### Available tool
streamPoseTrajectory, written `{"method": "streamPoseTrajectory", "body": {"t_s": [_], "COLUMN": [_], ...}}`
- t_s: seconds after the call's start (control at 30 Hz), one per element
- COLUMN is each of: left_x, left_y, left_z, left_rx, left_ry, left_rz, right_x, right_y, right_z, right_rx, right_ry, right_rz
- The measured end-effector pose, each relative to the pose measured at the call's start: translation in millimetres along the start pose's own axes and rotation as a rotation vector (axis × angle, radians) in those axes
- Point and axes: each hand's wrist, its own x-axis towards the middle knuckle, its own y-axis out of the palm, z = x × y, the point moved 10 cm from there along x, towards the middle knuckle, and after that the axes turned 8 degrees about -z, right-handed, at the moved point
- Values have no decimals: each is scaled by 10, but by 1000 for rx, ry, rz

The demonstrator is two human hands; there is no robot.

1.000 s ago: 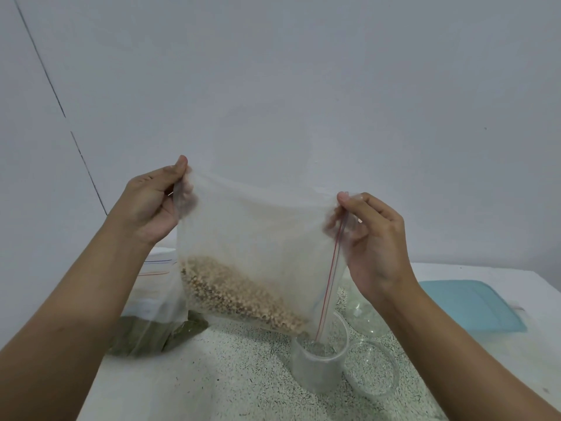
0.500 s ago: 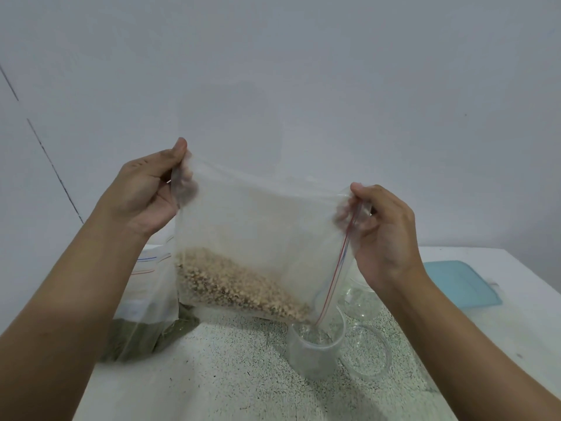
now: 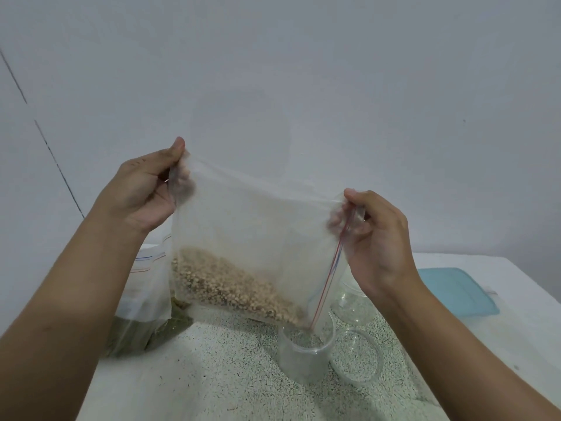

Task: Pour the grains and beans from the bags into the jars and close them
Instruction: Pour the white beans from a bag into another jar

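Observation:
I hold a clear zip bag (image 3: 258, 238) turned sideways in the air, its red and blue zip strip running down the right side. My left hand (image 3: 145, 189) pinches the bag's upper left corner. My right hand (image 3: 373, 238) pinches the upper right corner by the zip. Tan beans (image 3: 230, 287) lie along the bag's lower edge, sloping down to the corner that hangs just over an open clear jar (image 3: 303, 357) on the speckled table (image 3: 212, 375). No beans show in the jar.
Two more clear round containers stand right of the jar, one near (image 3: 356, 360) and one farther back (image 3: 352, 308). A second zip bag (image 3: 145, 299) with dark green contents stands at the left. A light blue lid (image 3: 455, 290) lies at the right, near the white wall.
Both hands have kept their grip on the bag. The beans have slid a little further toward the lower right corner over the jar. My view has shifted slightly.

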Motion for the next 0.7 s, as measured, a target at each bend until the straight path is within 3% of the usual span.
{"method": "streamPoseTrajectory", "body": {"t_s": [0.7], "left_x": [102], "left_y": [-13], "left_z": [30], "left_rx": [-7], "left_ry": [-51], "left_rz": [-23], "right_x": [79], "right_y": [-8], "right_z": [-76], "right_rx": [21], "right_ry": [36], "right_rz": [13]}}
